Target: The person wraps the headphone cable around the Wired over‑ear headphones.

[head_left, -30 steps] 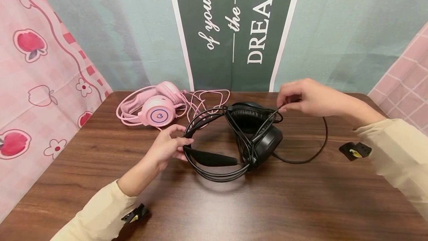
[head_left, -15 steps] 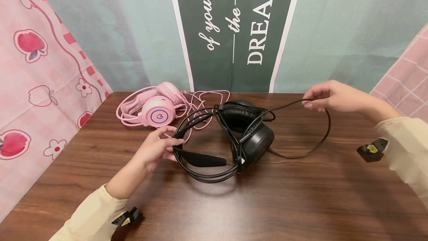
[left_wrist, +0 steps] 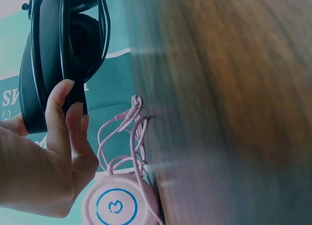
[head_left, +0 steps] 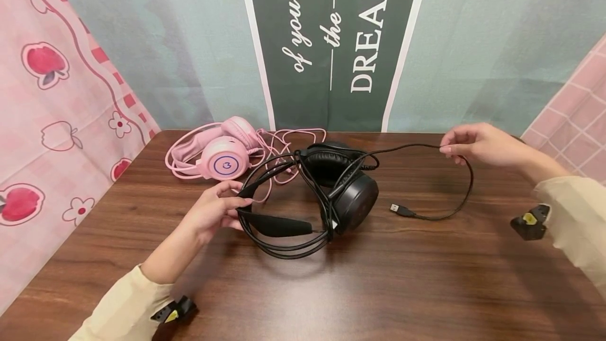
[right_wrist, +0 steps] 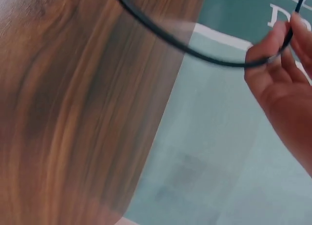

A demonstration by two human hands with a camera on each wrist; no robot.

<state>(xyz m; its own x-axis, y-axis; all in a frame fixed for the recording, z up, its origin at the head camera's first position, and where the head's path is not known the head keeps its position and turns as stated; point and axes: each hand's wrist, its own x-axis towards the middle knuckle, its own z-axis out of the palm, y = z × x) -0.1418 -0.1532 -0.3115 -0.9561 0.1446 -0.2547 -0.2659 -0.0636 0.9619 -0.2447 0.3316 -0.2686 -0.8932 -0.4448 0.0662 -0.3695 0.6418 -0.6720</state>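
My left hand grips the headband of a black over-ear headset at its top, with the ear cups pointing right. In the left wrist view the thumb and fingers close around the padded band. At the far right, my right hand pinches the headset's black cable between thumb and fingertips. From there the cable loops down and back left to a USB plug lying right of the ear cups. Other strands of the cable run along the headband and cross the cups.
A pink headset with its tangled pink cord lies at the back left of the brown wooden table, just behind my left hand. A fabric backdrop rises behind the table's back edge.
The right hand has moved right, drawing the cable out from the cups, and the USB plug has come into view. The left hand and black headset have shifted left.
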